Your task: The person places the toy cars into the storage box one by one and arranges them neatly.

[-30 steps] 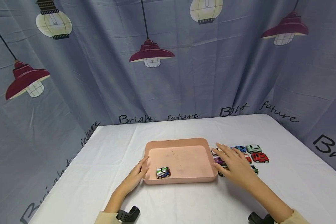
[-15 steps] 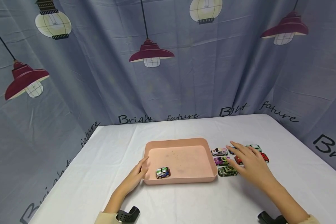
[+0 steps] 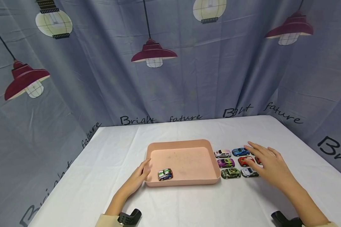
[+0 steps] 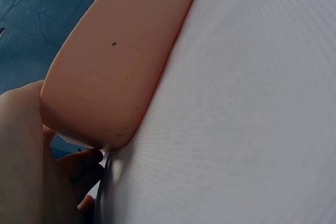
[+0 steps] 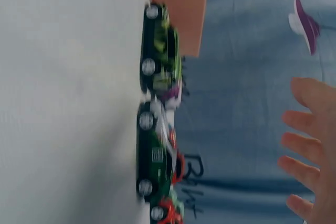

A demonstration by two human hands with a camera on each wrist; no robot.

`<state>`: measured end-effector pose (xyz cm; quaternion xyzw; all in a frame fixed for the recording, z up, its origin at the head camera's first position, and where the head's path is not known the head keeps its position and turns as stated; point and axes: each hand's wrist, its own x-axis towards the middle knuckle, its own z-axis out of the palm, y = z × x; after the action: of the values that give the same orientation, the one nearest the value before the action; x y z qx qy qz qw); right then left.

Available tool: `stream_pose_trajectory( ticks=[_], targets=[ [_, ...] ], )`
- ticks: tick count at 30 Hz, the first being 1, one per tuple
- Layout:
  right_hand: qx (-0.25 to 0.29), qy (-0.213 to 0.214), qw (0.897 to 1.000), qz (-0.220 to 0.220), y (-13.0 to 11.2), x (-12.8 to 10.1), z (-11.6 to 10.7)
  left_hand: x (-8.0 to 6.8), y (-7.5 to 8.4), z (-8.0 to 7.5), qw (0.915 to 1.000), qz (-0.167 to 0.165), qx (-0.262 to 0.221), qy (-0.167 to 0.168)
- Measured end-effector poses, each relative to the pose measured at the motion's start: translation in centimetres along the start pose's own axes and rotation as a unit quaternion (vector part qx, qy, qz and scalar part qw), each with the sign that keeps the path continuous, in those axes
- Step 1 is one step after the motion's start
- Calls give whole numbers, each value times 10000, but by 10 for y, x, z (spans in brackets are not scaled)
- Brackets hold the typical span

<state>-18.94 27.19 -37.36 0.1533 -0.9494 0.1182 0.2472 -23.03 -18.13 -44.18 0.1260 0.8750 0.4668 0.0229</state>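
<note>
Fingers (image 3: 258, 148) spread and grasping nothing, the right hand (image 3: 270, 167) hovers over the right end of the toy cars (image 3: 230, 173) clustered on the desk (image 3: 199, 205), just right of the pink tray (image 3: 184, 182), whose left rim the left hand (image 3: 137, 178) pinches; a lone car (image 3: 165, 174) sits inside, near left. Clean picking, I'd judge, wants a straight descent and a pinch on one car's sides, sparing its close neighbours.

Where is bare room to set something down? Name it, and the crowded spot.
Free: the floor of the tray right of and beyond the lone toy car; the white tabletop between the two forearms in front of the tray; the strip between tray and curtain. Crowded: right of the tray, where toy cars stand close together by the right hand.
</note>
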Motion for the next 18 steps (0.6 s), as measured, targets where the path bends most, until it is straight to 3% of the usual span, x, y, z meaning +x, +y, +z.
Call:
stream_pose_trajectory(
  ticks=[10,18],
  targets=[
    [49,-47,10000,-4,44,-4,3,-1,-2,1,10000,17,-24,-48],
    [49,-410,9990,163,67,-8,11,0,-1,0,10000,42,13,-52]
  ],
)
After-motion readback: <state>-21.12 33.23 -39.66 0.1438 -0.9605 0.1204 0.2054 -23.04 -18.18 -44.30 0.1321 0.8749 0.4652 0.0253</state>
